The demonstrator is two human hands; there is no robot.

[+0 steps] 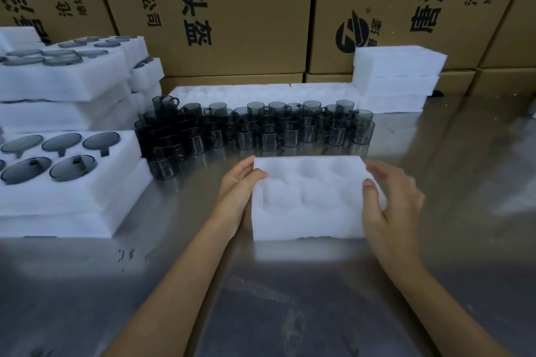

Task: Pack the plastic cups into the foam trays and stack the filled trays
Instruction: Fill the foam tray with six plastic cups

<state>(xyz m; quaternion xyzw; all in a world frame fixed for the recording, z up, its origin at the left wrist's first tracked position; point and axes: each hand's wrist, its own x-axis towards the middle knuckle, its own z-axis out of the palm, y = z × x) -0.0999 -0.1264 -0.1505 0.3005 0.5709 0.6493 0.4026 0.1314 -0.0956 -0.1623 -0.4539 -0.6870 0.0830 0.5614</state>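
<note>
From the head view, you had an empty white foam tray (307, 200) on the shiny metal table (290, 298), right in front of you. Your left hand (237, 191) gripped its left end, thumb hooked over the top edge and fingers along the side. Your right hand (391, 200) held the right end, thumb pressed on the top surface and fingers curled round the far corner. The tray's six round pockets held nothing. Just beyond it, a crowd of dark translucent plastic cups (261, 130) with handles stood on the table in rows, some stacked near the left end. Behind the cups lay a low row of empty foam trays (261, 93), and a stack of foam blocks (397, 75) rose at the right. To your left sat stacked trays filled with dark round lids (61, 165), more piled behind them. Cardboard boxes (232, 9) with printed characters lined the back.
</note>
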